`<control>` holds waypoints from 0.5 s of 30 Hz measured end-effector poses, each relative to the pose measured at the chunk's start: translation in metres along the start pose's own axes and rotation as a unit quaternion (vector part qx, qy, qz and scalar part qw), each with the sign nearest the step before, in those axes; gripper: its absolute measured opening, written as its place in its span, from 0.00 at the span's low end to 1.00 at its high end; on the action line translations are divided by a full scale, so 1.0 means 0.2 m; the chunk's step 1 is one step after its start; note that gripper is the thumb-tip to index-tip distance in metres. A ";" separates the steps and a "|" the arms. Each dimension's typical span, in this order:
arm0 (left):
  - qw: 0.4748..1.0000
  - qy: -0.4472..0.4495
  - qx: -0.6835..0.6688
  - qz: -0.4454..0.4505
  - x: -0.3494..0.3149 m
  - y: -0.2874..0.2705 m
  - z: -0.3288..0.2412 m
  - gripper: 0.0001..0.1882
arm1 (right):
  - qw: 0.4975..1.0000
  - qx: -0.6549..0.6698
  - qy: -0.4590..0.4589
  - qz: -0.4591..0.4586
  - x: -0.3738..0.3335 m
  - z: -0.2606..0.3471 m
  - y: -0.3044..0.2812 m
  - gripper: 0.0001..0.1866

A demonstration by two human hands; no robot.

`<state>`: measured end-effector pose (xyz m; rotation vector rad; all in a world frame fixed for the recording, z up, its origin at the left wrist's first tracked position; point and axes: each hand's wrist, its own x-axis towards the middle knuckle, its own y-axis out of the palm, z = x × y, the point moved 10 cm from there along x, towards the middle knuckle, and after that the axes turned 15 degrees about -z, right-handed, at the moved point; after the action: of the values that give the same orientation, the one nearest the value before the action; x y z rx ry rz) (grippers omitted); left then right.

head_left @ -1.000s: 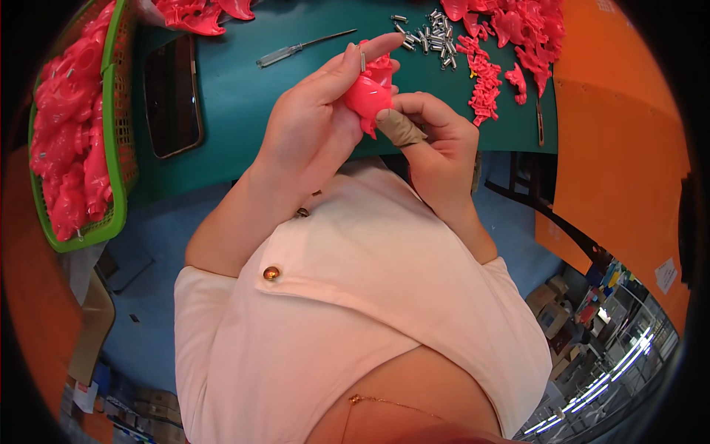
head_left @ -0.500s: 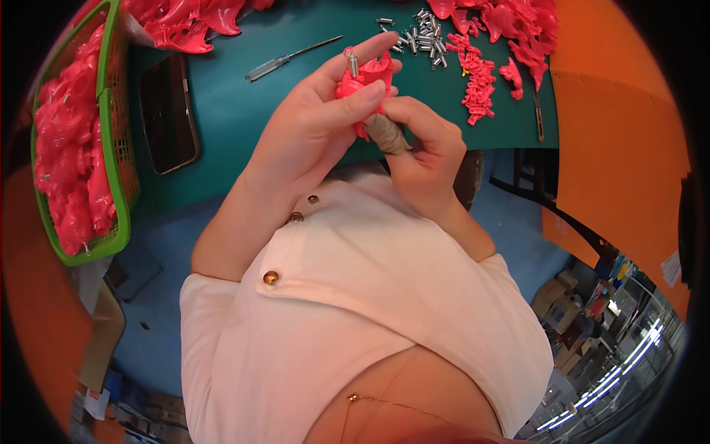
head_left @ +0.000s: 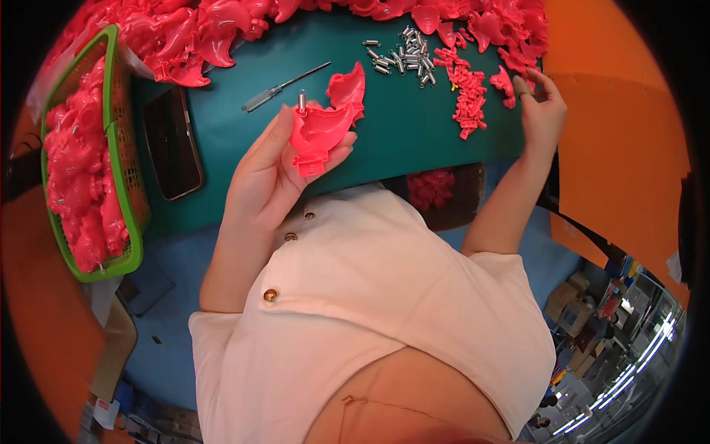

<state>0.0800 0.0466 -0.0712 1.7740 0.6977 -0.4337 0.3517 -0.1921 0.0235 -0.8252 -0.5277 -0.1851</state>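
My left hand (head_left: 260, 174) is closed around a curved pink plastic shell (head_left: 323, 129) above the near side of the table, its hollow side showing. A small metal spring (head_left: 302, 102) stands up at the shell's left edge, and a curved pink lobe (head_left: 347, 87) rises at its far end. At the table's right edge is my right hand (head_left: 542, 107), fingers bent and apart, with a greyish wrap on the thumb. Its fingertips are close to the pink heap (head_left: 510, 37) and a small curved pink part (head_left: 503, 86). Whether they touch a piece is unclear.
Loose springs (head_left: 407, 55) and small pink clips (head_left: 468, 100) lie centre right. A screwdriver (head_left: 285, 87) and phone (head_left: 172, 140) lie left, beside a green basket (head_left: 122, 159) of pink parts. Pink shells (head_left: 214, 37) line the far side. More pink pieces (head_left: 431, 189) sit below the table edge.
My right hand has left the pink shell and moved right to the table's edge. The left hand has come nearer and left, turning the shell's hollow side up. The view has shifted slightly.
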 end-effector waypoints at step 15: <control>0.987 -0.015 0.157 -0.016 -0.02 -0.02 0.02 0.24 | 0.980 -0.144 0.072 0.117 -0.16 -0.24 -0.01 0.27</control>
<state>0.0739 0.0424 -0.0726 2.0496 0.6656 -0.6182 0.3416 -0.2306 -0.0192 -1.1394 -0.2670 -0.1048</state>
